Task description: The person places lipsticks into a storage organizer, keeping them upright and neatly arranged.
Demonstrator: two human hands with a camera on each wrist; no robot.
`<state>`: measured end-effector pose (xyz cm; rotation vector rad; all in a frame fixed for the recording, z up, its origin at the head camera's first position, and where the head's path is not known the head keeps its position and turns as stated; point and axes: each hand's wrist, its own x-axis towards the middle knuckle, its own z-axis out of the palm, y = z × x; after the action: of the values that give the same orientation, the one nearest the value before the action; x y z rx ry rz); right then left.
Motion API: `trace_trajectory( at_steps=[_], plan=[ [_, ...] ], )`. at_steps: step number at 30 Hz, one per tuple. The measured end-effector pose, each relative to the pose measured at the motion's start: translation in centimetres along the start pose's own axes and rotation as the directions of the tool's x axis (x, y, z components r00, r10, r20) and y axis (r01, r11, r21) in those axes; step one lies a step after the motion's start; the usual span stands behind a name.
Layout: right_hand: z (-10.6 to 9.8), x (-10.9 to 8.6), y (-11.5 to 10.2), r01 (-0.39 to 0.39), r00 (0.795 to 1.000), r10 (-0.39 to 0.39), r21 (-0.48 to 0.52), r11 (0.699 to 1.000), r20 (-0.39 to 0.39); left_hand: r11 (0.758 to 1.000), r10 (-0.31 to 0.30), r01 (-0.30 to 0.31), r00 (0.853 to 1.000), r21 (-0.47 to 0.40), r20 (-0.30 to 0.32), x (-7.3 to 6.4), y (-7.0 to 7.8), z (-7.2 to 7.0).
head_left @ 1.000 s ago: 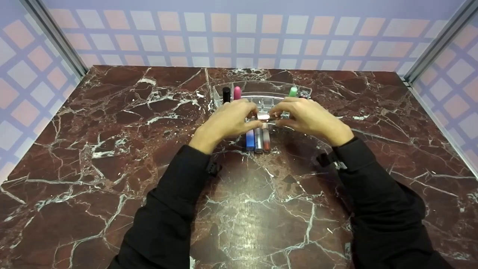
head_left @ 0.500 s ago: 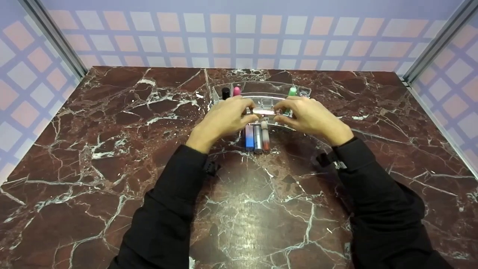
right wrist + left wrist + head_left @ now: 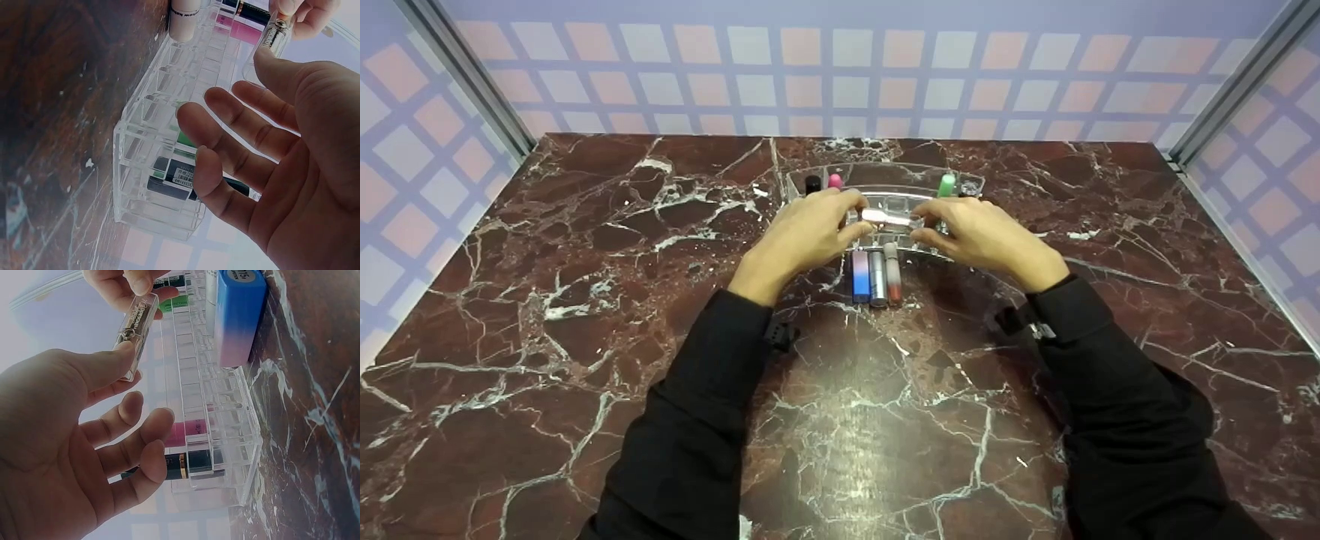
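My left hand (image 3: 806, 236) and right hand (image 3: 986, 240) hold a small clear cosmetic tube (image 3: 885, 217) between them, over the front of a clear tiered organizer (image 3: 877, 166). In the left wrist view, the left thumb and forefinger pinch one end of the tube (image 3: 134, 329), which carries printed lettering. Its other end is pinched by the right thumb and forefinger in the right wrist view; the remaining fingers of both hands are loosely bent. A black tube (image 3: 813, 184) and a pink tube (image 3: 835, 181) stand in the organizer's left side, a green one (image 3: 946, 185) at its right.
In front of the organizer, side by side, are a blue-and-pink box (image 3: 860, 277), a silver tube (image 3: 878, 277) and a tube with a red end (image 3: 893, 277). A dark item (image 3: 171, 180) with a barcode label is in the organizer's right end. Patterned panels enclose the marble table (image 3: 840, 420).
The clear tube has risen slightly and tilted, its left end now higher in the head view. My left hand has shifted a little left and away from me; the right has hardly moved.
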<state>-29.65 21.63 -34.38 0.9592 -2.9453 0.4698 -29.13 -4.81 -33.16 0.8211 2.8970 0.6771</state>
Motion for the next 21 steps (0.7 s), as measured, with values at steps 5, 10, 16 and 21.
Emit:
trace_trajectory(
  at_steps=[5,10,16,21],
  plan=[
    [-0.02,0.01,-0.05,-0.017,1.000,0.016,0.021,1.000,0.012,1.000,0.013,-0.013,1.000,-0.001,-0.008,-0.01,-0.09,-0.02],
    [0.01,0.06,-0.06,-0.012,1.000,0.012,0.027,1.000,0.011,1.000,0.011,-0.011,1.000,-0.011,0.002,0.03,-0.07,-0.06],
    [0.08,0.03,-0.09,-0.017,1.000,0.017,0.012,1.000,-0.006,1.000,0.003,-0.003,0.999,-0.005,0.037,0.08,0.04,-0.03],
    [0.22,-0.01,-0.09,-0.022,1.000,0.022,0.022,1.000,-0.013,1.000,0.002,0.000,0.998,-0.026,0.062,0.03,0.09,0.10]
  ],
)
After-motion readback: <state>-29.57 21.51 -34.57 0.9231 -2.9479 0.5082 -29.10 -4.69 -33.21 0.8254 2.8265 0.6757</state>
